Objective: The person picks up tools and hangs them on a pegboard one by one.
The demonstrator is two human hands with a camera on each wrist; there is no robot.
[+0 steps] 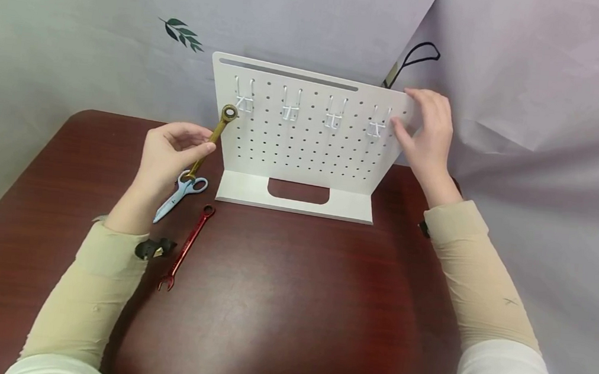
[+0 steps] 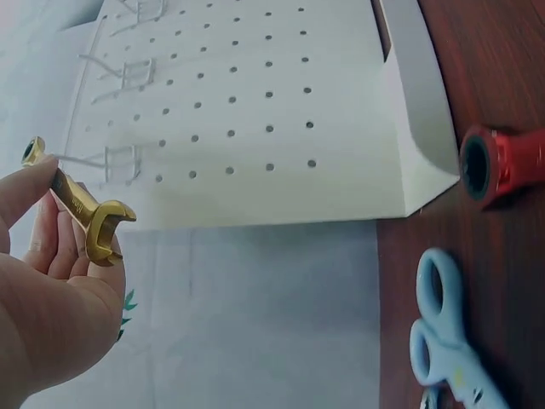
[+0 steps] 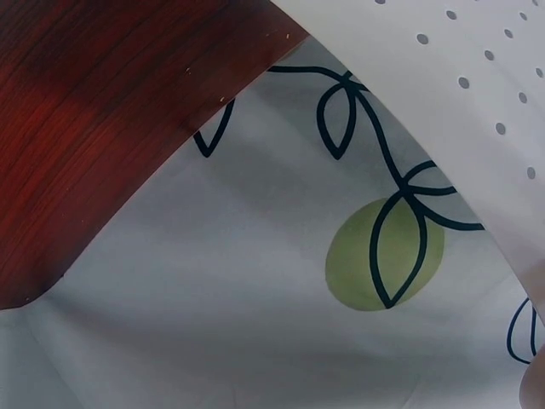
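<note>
Gold wrench point(image 1: 218, 130) — gripped, partly hidden by left fingers point(image 1: 190, 129).

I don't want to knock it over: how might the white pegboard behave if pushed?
The white pegboard looks flat and probably stiff. Its foot projects forward, so tipping that way seems less likely than backward, though its rear is hidden. The smooth-looking table may let it slide if pushed low.

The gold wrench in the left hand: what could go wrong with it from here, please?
The gold wrench might slip from the left hand and fall near the scissors. It could knock the thin hook nearby. Pushing hard may shift the board, although the right hand holds its edge.
</note>
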